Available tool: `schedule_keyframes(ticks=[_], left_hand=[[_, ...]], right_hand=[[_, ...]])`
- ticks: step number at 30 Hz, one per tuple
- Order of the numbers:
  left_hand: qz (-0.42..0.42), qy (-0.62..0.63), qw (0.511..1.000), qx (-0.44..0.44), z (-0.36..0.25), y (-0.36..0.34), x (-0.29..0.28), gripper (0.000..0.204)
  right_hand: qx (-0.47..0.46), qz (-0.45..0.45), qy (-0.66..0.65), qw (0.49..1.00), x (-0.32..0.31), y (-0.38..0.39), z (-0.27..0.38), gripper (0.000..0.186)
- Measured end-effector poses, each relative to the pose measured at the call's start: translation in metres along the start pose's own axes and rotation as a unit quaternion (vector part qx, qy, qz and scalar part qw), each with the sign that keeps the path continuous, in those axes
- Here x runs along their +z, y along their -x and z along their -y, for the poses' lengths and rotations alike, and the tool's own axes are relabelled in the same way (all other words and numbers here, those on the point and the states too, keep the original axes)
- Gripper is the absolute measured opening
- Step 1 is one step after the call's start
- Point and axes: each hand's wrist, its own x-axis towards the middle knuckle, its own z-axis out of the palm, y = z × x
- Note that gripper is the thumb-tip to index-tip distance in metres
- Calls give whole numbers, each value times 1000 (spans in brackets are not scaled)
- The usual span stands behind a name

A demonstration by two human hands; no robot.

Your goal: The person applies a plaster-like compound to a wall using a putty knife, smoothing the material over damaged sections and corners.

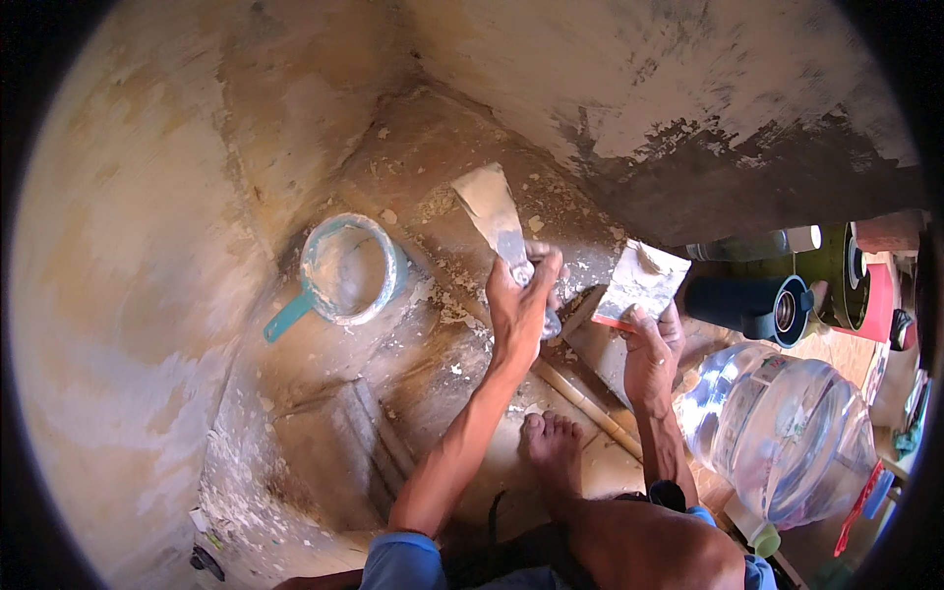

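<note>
My left hand (521, 305) grips the handle of a putty knife (489, 205), whose broad blade points up and is coated with pale paste. My right hand (651, 354) holds a square, flat applicator (637, 280) smeared with white paste, with an orange strip along its lower edge. The two tools are apart. To the left, a teal handled dipper (287, 316) stands on the floor (442, 383), white material inside it and on its rim. Flakes and smears of white cover much of the floor around my hands.
Walls (128, 275) meet in a corner ahead. A large clear water jug (787, 428) lies at right, near a dark blue container (728, 305), an olive container (836, 251) and a pink object (870, 315). A bamboo pole (580, 401) lies beside my bare foot (551, 442).
</note>
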Motion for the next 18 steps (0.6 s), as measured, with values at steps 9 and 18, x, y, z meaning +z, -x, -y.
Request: schedule_keyframes(ticks=[9, 18], left_hand=[[59, 141, 984, -90, 18, 70, -46, 36], [-50, -65, 996, -19, -21, 116, -49, 29]], right_hand=[[41, 84, -78, 993, 37, 25, -10, 29], [66, 80, -3, 995, 70, 51, -10, 21]])
